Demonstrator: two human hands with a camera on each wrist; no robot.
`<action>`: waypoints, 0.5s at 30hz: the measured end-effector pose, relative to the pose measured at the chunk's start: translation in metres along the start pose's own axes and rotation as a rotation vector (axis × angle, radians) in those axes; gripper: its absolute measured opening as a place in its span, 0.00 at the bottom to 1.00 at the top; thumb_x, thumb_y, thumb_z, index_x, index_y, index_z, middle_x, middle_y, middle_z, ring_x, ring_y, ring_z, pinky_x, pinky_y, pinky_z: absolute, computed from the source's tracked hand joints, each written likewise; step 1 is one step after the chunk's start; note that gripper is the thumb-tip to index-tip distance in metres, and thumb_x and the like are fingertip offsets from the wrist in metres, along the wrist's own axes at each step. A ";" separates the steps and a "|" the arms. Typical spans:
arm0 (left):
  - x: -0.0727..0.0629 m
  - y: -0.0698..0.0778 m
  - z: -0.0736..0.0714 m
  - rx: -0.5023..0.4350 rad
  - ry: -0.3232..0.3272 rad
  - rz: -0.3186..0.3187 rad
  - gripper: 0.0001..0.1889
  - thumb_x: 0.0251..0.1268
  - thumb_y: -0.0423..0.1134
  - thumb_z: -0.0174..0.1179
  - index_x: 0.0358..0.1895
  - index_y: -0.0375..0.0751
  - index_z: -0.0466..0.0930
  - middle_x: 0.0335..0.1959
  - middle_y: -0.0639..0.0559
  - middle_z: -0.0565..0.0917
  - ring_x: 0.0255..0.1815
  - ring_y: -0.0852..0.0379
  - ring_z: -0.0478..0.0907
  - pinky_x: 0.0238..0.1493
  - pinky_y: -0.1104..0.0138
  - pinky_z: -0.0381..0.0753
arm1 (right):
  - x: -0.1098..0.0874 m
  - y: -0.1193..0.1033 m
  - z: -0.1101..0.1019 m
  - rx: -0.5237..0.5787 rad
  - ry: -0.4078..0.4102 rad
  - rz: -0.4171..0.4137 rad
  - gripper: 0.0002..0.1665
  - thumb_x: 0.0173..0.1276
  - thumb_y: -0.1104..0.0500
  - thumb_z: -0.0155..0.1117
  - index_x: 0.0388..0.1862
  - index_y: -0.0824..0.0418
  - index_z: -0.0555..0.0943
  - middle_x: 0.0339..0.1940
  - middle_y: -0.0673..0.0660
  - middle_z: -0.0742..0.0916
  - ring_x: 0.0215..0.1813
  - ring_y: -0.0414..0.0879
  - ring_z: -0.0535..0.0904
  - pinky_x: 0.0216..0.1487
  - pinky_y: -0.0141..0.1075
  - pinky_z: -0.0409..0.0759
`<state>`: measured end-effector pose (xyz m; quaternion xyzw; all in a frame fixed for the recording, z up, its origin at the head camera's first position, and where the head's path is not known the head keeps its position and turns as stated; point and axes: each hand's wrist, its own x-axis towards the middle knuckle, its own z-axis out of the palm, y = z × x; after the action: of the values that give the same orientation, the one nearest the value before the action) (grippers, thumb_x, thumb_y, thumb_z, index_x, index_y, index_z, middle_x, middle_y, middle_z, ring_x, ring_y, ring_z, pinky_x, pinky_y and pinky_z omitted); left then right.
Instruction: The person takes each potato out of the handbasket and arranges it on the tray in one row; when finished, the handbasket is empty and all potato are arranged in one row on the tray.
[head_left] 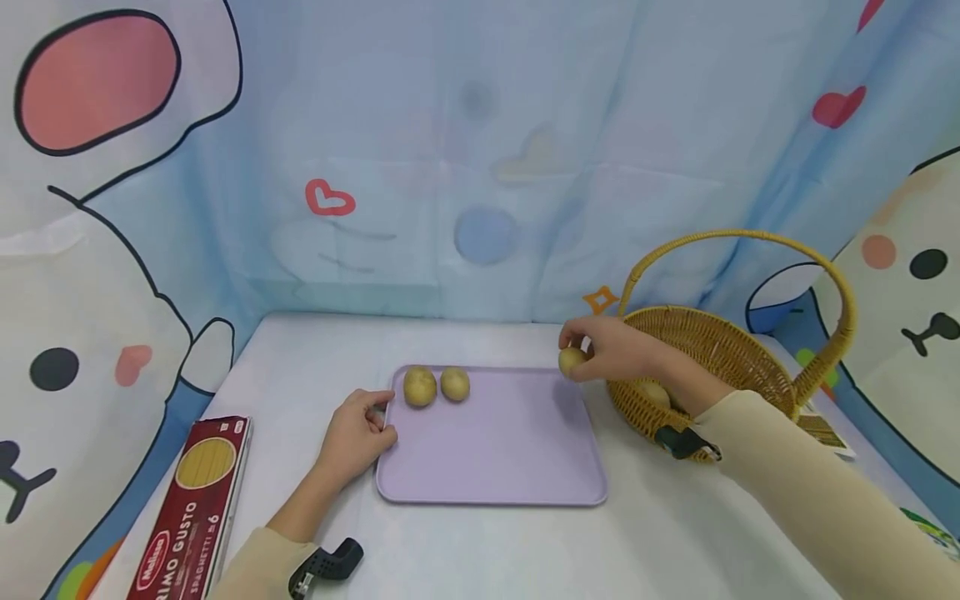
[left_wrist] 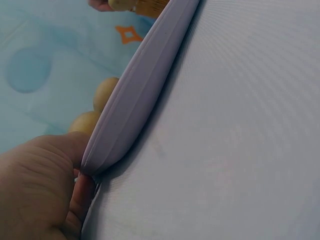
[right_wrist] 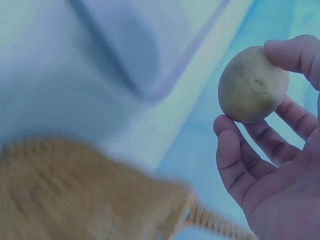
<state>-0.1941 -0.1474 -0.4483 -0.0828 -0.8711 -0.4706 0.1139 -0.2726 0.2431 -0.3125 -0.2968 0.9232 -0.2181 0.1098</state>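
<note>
My right hand pinches a potato between thumb and fingertips, above the far right corner of the lilac tray and beside the wicker basket. Over at the tray's left side, my left hand grips the rim, with the thumb and a finger about the edge in the left wrist view. Two potatoes lie close together in the tray's far left corner, a larger one and a smaller one. Inside the basket, another potato shows, partly hidden by my right forearm.
A red spaghetti box lies at the table's left edge. The basket's tall handle arches up on the right. A patterned curtain hangs behind the white table. Some flat printed item lies partly behind the basket.
</note>
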 end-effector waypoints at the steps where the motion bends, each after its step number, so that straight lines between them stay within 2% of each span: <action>1: 0.000 0.000 0.000 -0.002 0.000 0.000 0.27 0.43 0.27 0.64 0.54 0.33 0.81 0.40 0.47 0.77 0.28 0.60 0.72 0.27 0.72 0.74 | 0.005 -0.003 0.005 -0.004 -0.003 -0.020 0.17 0.59 0.59 0.67 0.48 0.55 0.77 0.42 0.52 0.81 0.38 0.47 0.79 0.38 0.41 0.78; 5: 0.001 0.000 -0.001 0.006 -0.002 -0.008 0.27 0.43 0.26 0.65 0.54 0.33 0.81 0.40 0.47 0.77 0.28 0.60 0.72 0.27 0.72 0.74 | 0.028 -0.017 0.026 -0.033 0.000 -0.077 0.16 0.56 0.59 0.67 0.45 0.54 0.78 0.40 0.50 0.81 0.36 0.46 0.78 0.38 0.40 0.77; 10: 0.002 -0.002 -0.001 0.012 -0.002 -0.016 0.27 0.43 0.26 0.65 0.55 0.33 0.80 0.41 0.47 0.77 0.28 0.60 0.73 0.28 0.72 0.75 | 0.055 -0.030 0.050 -0.082 -0.007 -0.070 0.17 0.53 0.58 0.67 0.44 0.52 0.78 0.40 0.49 0.80 0.39 0.45 0.75 0.40 0.39 0.75; 15: 0.002 -0.004 0.002 -0.003 0.008 0.007 0.27 0.42 0.25 0.64 0.54 0.32 0.81 0.41 0.47 0.78 0.28 0.60 0.73 0.27 0.72 0.74 | 0.071 -0.040 0.069 -0.133 -0.018 -0.066 0.18 0.52 0.59 0.67 0.44 0.52 0.79 0.40 0.50 0.79 0.42 0.46 0.73 0.43 0.40 0.73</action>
<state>-0.1975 -0.1475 -0.4515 -0.0840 -0.8695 -0.4720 0.1191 -0.2868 0.1483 -0.3594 -0.3355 0.9243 -0.1572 0.0912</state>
